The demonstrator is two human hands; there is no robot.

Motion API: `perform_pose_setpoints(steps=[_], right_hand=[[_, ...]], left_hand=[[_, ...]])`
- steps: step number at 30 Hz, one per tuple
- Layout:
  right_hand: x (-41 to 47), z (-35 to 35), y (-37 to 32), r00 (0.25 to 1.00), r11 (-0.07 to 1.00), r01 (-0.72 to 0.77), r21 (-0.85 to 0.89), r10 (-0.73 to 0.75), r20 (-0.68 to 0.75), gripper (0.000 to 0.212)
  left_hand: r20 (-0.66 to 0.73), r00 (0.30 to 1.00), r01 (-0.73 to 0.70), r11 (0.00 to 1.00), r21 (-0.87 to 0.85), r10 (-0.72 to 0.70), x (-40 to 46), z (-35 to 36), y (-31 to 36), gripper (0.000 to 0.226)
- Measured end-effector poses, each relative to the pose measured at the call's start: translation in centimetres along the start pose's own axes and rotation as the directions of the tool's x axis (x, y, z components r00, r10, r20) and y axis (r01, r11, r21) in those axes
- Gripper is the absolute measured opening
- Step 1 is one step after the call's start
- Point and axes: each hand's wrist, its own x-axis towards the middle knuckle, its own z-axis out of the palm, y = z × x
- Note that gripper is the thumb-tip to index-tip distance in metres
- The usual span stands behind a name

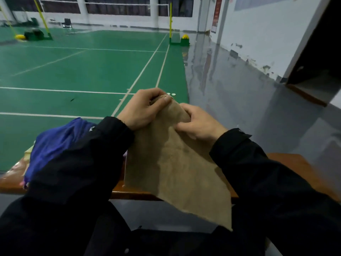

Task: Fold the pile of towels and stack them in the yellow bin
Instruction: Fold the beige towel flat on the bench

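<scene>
1. Above the worktop's [302, 169] near edge, a tan towel [177, 169] hangs from both hands, its lower corner dropping past that edge toward the person's lap.
2. The left hand [142, 109] pinches the towel's top corner, thumb pressed over the cloth and fingers curled behind it.
3. The right hand [199, 122] grips the towel's upper right edge just beside the left hand, fingers curled into the fabric.
4. Both arms wear black sleeves [81, 163] that cover much of the worktop.
5. At the worktop's left end lies a bunched blue cloth [55, 141], partly hidden by the left sleeve; a little pink fabric [25, 183] shows at its lower edge.
6. A pale yellowish edge [27, 154] shows beside the blue cloth; I cannot tell whether it is a bin, and nothing of its contents is visible.
7. Beyond the worktop stretches a green court floor [83, 71] with white lines.
</scene>
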Motion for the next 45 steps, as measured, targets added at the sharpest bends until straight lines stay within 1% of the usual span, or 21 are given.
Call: perform_pose_setpoints(steps=[2, 5, 7, 10, 11, 12, 14, 17, 19, 23, 25, 27, 29, 30, 32, 34, 35, 37, 39, 42, 45], right_hand=[[-0.4, 0.1, 1.7, 0.999, 0.997, -0.053, -0.063, 0.053, 0.002, 0.027], [-0.6, -0.2, 3.9, 0.994, 0.973, -0.092, -0.214, 0.076, -0.08, 0.017], [-1.0, -0.6, 5.2, 0.988, 0.961, -0.13, -0.243, 0.106, -0.108, 0.016], [-1.7, -1.6, 7.1, 0.98, 0.942, -0.199, -0.272, 0.195, -0.041, 0.015], [-1.9, -1.9, 7.7, 0.97, 0.951, -0.227, -0.209, 0.241, 0.041, 0.019], [-2.1, -2.0, 8.3, 0.951, 0.962, -0.263, -0.077, 0.272, 0.15, 0.025], [-2.7, -1.7, 9.0, 0.906, 0.913, -0.346, 0.218, 0.265, 0.329, 0.045], [-2.8, 0.1, 9.4, 0.893, 0.79, -0.379, 0.482, 0.175, 0.414, 0.069], [-2.6, 1.5, 9.3, 0.887, 0.748, -0.398, 0.531, 0.166, 0.432, 0.07], [-2.4, 2.2, 9.4, 0.911, 0.845, -0.383, 0.375, 0.278, 0.303, 0.048], [-2.7, 1.1, 9.9, 0.899, 0.825, -0.416, 0.384, 0.31, 0.308, 0.051], [-3.1, -0.4, 10.4, 0.891, 0.792, -0.436, 0.427, 0.313, 0.328, 0.057], [-3.1, -1.7, 10.5, 0.905, 0.796, -0.413, 0.443, 0.302, 0.3, 0.031], [-2.8, -2.1, 10.4, 0.92, 0.827, -0.385, 0.409, 0.306, 0.246, 0.021], [-1.6, -3.0, 10.7, 0.949, 0.934, -0.315, 0.171, 0.311, 0.051, 0.031], [-0.4, -4.0, 10.6, 0.954, 0.961, -0.262, -0.091, 0.243, -0.177, 0.028], [0.1, -4.6, 10.3, 0.944, 0.964, -0.231, -0.133, 0.189, -0.272, 0.025], [0.4, -5.7, 9.2, 0.901, 0.987, -0.141, -0.073, 0.097, -0.424, 0.019], [-0.8, -6.2, 7.8, 0.858, 0.998, -0.045, -0.034, 0.021, -0.513, 0.017], [-4.7, -5.0, 8.7, 0.861, 0.999, -0.032, -0.031, 0.012, -0.509, 0.017], [-9.7, -1.6, 13.1, 0.904, 0.975, -0.176, -0.14, 0.103, -0.415, 0.019]], left_hand=[[0.003, 1.0, 0.005, 1.0, 0.021, -0.005, 0.1, 1.3, -0.7, 0.021], [0.006, 1.0, 0.02, 0.996, 0.083, -0.02, 0.1, 2.2, -1.8, 0.021], [-0.012, 0.999, 0.036, 0.994, 0.103, -0.035, 0.1, 2.3, -2.5, 0.02], [0.011, 0.999, 0.038, 0.993, 0.113, -0.039, -0.1, 2.6, -3.7, 0.018], [0.028, 0.999, 0.035, 0.994, 0.105, -0.038, -0.2, 2.7, -4.1, 0.018], [0.044, 0.998, 0.036, 0.997, 0.075, -0.04, -0.3, 2.9, -4.5, 0.016], [0.085, 0.996, 0.036, 0.999, -0.017, -0.035, -0.6, 3.0, -4.8, 0.012], [0.189, 0.981, 0.049, 0.996, -0.076, -0.033, -0.9, 4.2, -4.3, 0.015], [0.227, 0.973, 0.049, 0.998, -0.037, -0.039, -1.2, 5.4, -4.2, 0.015], [0.159, 0.984, 0.074, 0.997, 0.015, -0.076, -1.9, 6.0, -4.4, 0.024], [0.124, 0.985, 0.115, 0.993, 0.022, -0.117, -2.0, 5.0, -4.8, 0.025], [0.191, 0.964, 0.173, 0.983, 0.067, -0.183, -2.1, 3.8, -5.5, 0.026], [0.295, 0.923, 0.195, 0.961, 0.196, -0.247, -2.1, 3.5, -6.3, 0.028], [0.303, 0.918, 0.183, 0.95, 0.251, -0.257, -2.0, 3.6, -6.8, 0.028], [0.213, 0.947, 0.17, 0.939, 0.298, -0.239, -1.4, 4.0, -7.4, 0.021], [0.057, 0.977, 0.179, 0.936, 0.302, -0.206, -0.4, 4.1, -7.3, 0.019], [-0.028, 0.983, 0.181, 0.939, 0.292, -0.18, 0.2, 4.0, -7.1, 0.019], [-0.196, 0.976, 0.149, 0.951, 0.271, -0.097, 0.9, 3.8, -6.3, 0.02], [-0.297, 0.954, 0.059, 0.96, 0.273, 0.026, 0.1, 3.7, -5.5, 0.019], [-0.267, 0.953, -0.068, 0.959, 0.276, 0.144, -3.8, 4.3, -5.8, 0.017], [-0.106, 0.991, -0.056, 0.968, 0.245, 0.084, -9.9, 7.4, -8.3, 0.022]])
